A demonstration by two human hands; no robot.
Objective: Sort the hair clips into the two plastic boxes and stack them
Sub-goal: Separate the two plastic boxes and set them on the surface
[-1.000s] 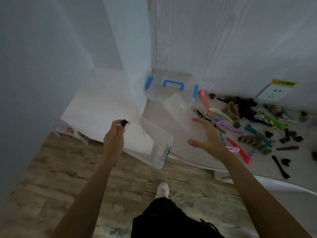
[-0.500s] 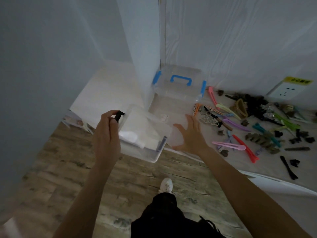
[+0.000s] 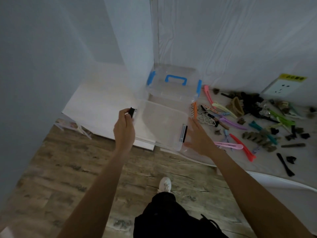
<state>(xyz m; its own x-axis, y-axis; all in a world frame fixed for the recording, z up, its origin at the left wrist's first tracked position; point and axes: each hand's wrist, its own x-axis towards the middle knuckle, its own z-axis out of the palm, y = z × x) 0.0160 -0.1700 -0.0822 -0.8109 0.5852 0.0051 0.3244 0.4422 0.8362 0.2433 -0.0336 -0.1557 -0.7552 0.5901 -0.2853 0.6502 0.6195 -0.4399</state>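
Note:
A clear plastic box with black latches (image 3: 163, 122) sits level at the front edge of the white table (image 3: 96, 103). My left hand (image 3: 124, 129) grips its left black latch. Straight fingers of my right hand (image 3: 199, 136) press against the box's right side beside the other latch. Behind it, against the wall corner, stands a second clear box with a blue handle and blue latches (image 3: 175, 83), lid on. Several hair clips (image 3: 253, 124) of many colours lie spread on the table to the right.
A white wall socket (image 3: 283, 85) is on the wall at right. A wall corner juts out just behind the left side of the boxes. Wooden floor (image 3: 68, 169) lies below the table edge, with my shoe (image 3: 164, 184) on it.
The black-latched box was tilted in the air in my left hand; now it sits level on the table in front of the blue-handled box, with my right hand flat against its side.

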